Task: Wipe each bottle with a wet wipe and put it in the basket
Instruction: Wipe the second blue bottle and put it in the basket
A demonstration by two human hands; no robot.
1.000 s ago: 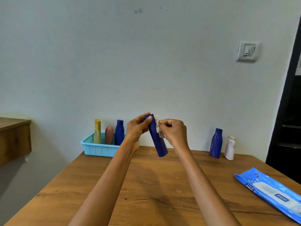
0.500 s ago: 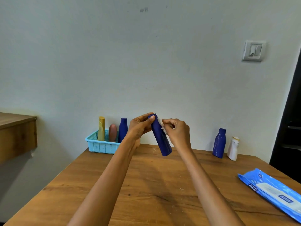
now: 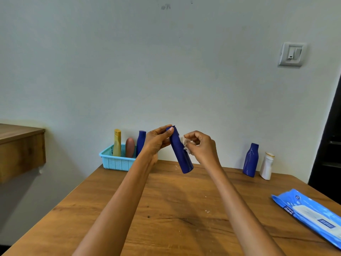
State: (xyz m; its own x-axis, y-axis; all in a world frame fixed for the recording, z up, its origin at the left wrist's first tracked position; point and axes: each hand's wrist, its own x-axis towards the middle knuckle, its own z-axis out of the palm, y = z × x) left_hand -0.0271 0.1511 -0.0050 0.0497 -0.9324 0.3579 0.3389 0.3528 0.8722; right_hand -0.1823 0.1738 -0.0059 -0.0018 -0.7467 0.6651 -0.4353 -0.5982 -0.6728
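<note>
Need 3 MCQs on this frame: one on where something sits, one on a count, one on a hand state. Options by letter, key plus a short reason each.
1. Where does the wet wipe pack lie?
A. on the table, right near side
B. in the basket
C. against the wall beside the basket

2. How many bottles stand in the light blue basket?
A. one
B. three
C. five

3. What does the right hand do?
A. rests flat on the table
B. grips the white bottle
C. pinches a wet wipe against the held blue bottle

Key: 1 A, the pack lies flat by the table's right edge. 2 B, a yellow, a brownish-pink and a blue one stand inside. 3 C, its fingers press the wipe to the bottle, whose top the left hand grips.
</note>
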